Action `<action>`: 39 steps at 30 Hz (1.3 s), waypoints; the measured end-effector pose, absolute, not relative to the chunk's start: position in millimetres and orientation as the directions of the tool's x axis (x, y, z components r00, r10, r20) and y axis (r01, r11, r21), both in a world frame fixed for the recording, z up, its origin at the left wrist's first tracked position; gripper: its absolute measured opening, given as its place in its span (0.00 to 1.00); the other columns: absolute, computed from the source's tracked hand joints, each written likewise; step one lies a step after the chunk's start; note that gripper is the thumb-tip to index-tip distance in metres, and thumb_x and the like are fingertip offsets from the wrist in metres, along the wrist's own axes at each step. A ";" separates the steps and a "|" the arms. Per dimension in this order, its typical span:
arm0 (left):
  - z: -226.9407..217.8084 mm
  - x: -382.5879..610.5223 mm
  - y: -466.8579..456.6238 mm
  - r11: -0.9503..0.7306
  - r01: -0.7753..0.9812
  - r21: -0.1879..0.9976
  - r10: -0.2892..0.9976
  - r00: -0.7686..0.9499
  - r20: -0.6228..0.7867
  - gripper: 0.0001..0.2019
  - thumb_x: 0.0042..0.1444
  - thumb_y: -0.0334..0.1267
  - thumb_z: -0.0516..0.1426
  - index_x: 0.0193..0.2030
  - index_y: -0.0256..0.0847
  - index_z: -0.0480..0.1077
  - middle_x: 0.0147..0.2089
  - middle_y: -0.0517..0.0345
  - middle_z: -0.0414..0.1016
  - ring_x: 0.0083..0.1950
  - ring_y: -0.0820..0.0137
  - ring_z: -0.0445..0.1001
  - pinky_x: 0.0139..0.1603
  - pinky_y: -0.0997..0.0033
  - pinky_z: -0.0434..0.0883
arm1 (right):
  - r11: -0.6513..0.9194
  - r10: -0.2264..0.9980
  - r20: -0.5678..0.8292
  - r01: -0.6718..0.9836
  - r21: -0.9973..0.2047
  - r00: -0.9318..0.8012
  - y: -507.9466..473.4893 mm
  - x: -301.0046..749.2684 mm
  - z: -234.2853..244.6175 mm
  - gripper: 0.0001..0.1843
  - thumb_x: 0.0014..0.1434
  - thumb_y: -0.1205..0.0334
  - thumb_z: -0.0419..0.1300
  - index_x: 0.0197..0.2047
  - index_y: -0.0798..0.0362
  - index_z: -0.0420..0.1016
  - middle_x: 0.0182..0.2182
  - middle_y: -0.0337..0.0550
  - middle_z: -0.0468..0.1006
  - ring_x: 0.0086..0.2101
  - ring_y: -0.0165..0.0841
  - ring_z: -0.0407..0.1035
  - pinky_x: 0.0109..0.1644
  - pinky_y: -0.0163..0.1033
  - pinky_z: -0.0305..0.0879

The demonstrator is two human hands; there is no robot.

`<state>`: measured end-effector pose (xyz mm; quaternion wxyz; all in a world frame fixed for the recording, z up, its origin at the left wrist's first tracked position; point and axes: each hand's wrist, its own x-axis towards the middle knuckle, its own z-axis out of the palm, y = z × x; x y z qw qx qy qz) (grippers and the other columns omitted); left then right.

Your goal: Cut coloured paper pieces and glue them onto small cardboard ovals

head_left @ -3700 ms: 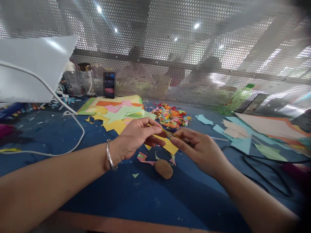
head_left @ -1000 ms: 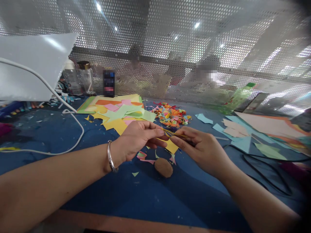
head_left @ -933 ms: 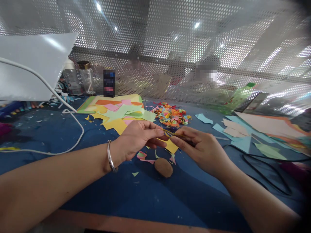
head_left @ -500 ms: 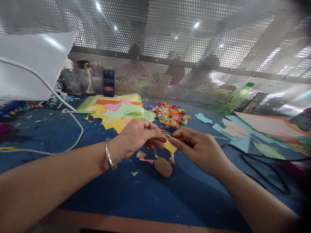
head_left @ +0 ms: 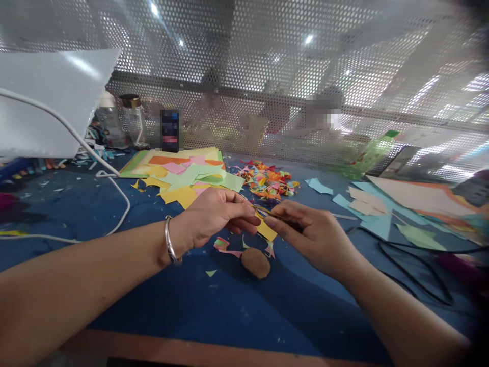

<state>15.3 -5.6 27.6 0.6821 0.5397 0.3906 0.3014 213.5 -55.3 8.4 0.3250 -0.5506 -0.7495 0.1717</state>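
My left hand (head_left: 217, 214), with a silver bangle on its wrist, pinches one end of a thin yellow paper strip (head_left: 263, 211) above the blue table (head_left: 160, 300). My right hand (head_left: 309, 232) is closed on the strip's other end, fingers pressed together, and a thin dark stick-like thing seems to lie in them too. The hands nearly touch. Under them lie a yellow paper piece (head_left: 267, 230), small coloured scraps (head_left: 223, 245) and a round brown disc (head_left: 255, 262).
Sheets of coloured paper (head_left: 183, 173) lie behind my left hand, a heap of rolled paper bits (head_left: 269, 183) behind both. Pale blue and cream cut-offs (head_left: 367, 206) and black cables (head_left: 412, 265) lie at right. A white cable (head_left: 114, 224), jars (head_left: 132, 122) and a perforated screen (head_left: 267, 76) stand at left and back.
Both hands have stayed together on the strip, with only small finger shifts. The view has drifted slightly.
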 end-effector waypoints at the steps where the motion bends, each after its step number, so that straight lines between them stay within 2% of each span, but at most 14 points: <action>1: 27.5 15.2 -5.5 0.237 0.010 0.972 0.833 0.513 -0.208 0.09 0.56 0.29 0.61 0.25 0.34 0.71 0.28 0.54 0.80 0.26 0.74 0.78 0.29 0.75 0.66 | 0.337 0.936 0.300 0.711 -0.617 -0.184 -55.1 213.5 8.3 0.20 0.64 0.44 0.55 0.32 0.52 0.73 0.24 0.37 0.69 0.23 0.28 0.59 0.25 0.35 0.56; 11: 26.7 13.9 -2.4 0.261 0.009 0.965 0.815 0.533 -0.225 0.08 0.55 0.30 0.61 0.25 0.35 0.72 0.26 0.54 0.80 0.26 0.73 0.78 0.28 0.76 0.66 | 0.344 0.934 0.297 0.715 -0.609 -0.197 -54.8 213.3 8.9 0.19 0.64 0.45 0.56 0.33 0.52 0.72 0.22 0.36 0.66 0.22 0.27 0.56 0.24 0.34 0.55; 20: 24.8 13.8 0.4 0.311 0.000 0.950 0.787 0.560 -0.258 0.06 0.53 0.31 0.62 0.26 0.34 0.73 0.30 0.52 0.82 0.28 0.73 0.79 0.28 0.77 0.68 | 0.346 0.933 0.306 0.711 -0.612 -0.191 -54.5 213.4 7.4 0.19 0.64 0.45 0.56 0.33 0.52 0.72 0.23 0.37 0.68 0.23 0.28 0.57 0.25 0.34 0.56; 27: 23.5 12.4 2.0 0.344 -0.030 0.938 0.771 0.579 -0.265 0.07 0.51 0.33 0.64 0.26 0.34 0.73 0.28 0.52 0.81 0.28 0.73 0.79 0.27 0.78 0.68 | 0.350 0.930 0.309 0.733 -0.583 -0.198 -54.2 214.9 6.6 0.18 0.65 0.46 0.55 0.33 0.51 0.71 0.24 0.37 0.68 0.24 0.29 0.60 0.28 0.34 0.59; 39: 24.7 11.8 4.4 0.390 -0.027 0.920 0.748 0.592 -0.300 0.06 0.48 0.33 0.65 0.25 0.34 0.73 0.30 0.53 0.82 0.27 0.74 0.79 0.24 0.80 0.67 | 0.351 0.929 0.309 0.746 -0.566 -0.203 -53.6 213.2 7.5 0.18 0.65 0.47 0.55 0.31 0.51 0.68 0.22 0.35 0.64 0.24 0.29 0.57 0.27 0.35 0.56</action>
